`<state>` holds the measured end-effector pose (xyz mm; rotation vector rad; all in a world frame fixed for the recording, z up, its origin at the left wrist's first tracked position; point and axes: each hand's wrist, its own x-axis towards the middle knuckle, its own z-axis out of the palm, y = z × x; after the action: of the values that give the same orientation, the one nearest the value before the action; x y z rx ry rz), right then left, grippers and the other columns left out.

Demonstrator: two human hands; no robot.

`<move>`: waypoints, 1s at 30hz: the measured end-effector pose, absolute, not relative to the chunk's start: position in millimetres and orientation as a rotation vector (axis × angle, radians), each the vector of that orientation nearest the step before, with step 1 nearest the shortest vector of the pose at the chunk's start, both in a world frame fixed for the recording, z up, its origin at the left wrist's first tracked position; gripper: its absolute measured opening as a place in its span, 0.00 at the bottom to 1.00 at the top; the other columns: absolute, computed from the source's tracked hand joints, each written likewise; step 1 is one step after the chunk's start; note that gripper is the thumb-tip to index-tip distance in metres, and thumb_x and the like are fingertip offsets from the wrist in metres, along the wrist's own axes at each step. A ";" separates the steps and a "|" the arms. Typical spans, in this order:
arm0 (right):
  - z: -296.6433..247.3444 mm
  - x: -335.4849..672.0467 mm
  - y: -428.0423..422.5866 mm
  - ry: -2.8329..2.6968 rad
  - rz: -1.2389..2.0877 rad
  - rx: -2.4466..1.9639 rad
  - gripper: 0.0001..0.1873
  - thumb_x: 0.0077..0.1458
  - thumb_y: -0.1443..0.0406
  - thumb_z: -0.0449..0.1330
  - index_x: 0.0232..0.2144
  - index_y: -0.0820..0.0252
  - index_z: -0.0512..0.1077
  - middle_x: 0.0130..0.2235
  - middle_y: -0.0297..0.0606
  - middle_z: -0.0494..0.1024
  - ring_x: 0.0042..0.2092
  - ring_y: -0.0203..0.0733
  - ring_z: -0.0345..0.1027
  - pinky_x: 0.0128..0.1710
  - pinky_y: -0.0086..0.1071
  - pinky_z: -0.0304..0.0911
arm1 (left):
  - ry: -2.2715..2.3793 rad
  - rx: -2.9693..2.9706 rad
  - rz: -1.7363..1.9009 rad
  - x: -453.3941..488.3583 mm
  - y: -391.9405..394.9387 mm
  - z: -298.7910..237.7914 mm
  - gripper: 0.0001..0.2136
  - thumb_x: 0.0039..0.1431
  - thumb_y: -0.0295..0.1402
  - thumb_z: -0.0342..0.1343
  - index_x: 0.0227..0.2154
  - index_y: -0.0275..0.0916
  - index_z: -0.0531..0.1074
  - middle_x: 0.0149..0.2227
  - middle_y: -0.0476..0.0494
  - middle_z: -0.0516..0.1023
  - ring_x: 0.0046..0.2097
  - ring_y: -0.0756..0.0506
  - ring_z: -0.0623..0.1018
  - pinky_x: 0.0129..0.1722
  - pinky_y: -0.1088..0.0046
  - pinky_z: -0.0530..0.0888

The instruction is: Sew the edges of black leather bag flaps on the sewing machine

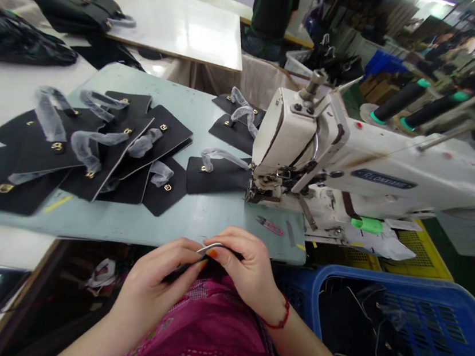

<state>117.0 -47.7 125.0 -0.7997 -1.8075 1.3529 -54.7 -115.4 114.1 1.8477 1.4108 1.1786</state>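
Note:
Both hands meet just below the front edge of the sewing table, over my lap. My left hand and my right hand are closed in a pinch on a thin dark strip with a pale edge, held between the fingertips. The white sewing machine stands to the right, its needle end over a black leather panel with a gold clasp and a plastic-wrapped handle. Small pink thread snips lie on the table near the machine.
Several black panels with wrapped handles are piled on the table's left. Two more panels lie behind the machine. A blue crate holding dark pieces sits at my right. A white board and a standing person are behind.

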 end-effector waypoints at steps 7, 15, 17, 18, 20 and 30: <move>120.4 114.4 -48.3 -1.835 1.270 -0.744 0.10 0.63 0.65 0.58 0.40 0.57 0.79 0.35 0.37 0.79 0.37 0.35 0.71 0.39 0.28 0.66 | 1.454 1.839 1.201 -51.4 -117.5 114.5 0.05 0.59 0.23 0.57 0.34 0.40 0.72 0.35 0.48 0.78 0.37 0.50 0.78 0.38 0.77 0.75; 121.2 117.9 -45.6 -1.889 1.302 -0.760 0.11 0.64 0.63 0.56 0.40 0.55 0.80 0.34 0.36 0.76 0.37 0.35 0.68 0.38 0.29 0.64 | 1.473 1.443 1.059 -54.5 -113.9 109.2 0.03 0.61 0.33 0.56 0.36 0.40 0.71 0.33 0.48 0.78 0.33 0.49 0.78 0.33 0.76 0.76; 120.7 118.2 -45.6 -1.910 1.304 -0.790 0.12 0.64 0.61 0.57 0.40 0.55 0.80 0.33 0.36 0.72 0.37 0.35 0.66 0.37 0.29 0.63 | 1.397 1.510 0.948 -57.7 -110.3 108.8 0.06 0.64 0.35 0.52 0.36 0.41 0.73 0.33 0.47 0.78 0.36 0.47 0.78 0.35 0.75 0.76; 120.2 118.0 -45.8 -1.911 1.307 -0.798 0.12 0.63 0.60 0.57 0.40 0.54 0.80 0.33 0.36 0.70 0.36 0.35 0.65 0.37 0.29 0.63 | 1.367 1.572 0.902 -58.6 -108.9 108.9 0.08 0.65 0.35 0.50 0.35 0.41 0.74 0.34 0.46 0.78 0.39 0.46 0.78 0.37 0.74 0.76; 119.3 117.2 -46.5 -1.894 1.331 -0.795 0.12 0.63 0.59 0.57 0.41 0.55 0.80 0.32 0.35 0.67 0.36 0.35 0.64 0.36 0.28 0.62 | 1.361 1.685 0.874 -58.2 -107.7 109.2 0.10 0.66 0.34 0.48 0.34 0.41 0.75 0.33 0.46 0.77 0.40 0.46 0.78 0.38 0.74 0.75; 116.9 130.2 -38.6 -2.062 1.132 -0.823 0.18 0.66 0.57 0.53 0.32 0.60 0.77 0.31 0.37 0.71 0.35 0.36 0.65 0.35 0.29 0.60 | 1.669 1.883 1.147 -57.9 -119.9 111.8 0.10 0.65 0.28 0.49 0.31 0.38 0.74 0.34 0.42 0.77 0.37 0.47 0.77 0.37 0.74 0.73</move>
<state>130.2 -38.6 116.9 -0.8228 -2.0618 1.1324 -57.9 -119.9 111.8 1.8835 1.6689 1.1475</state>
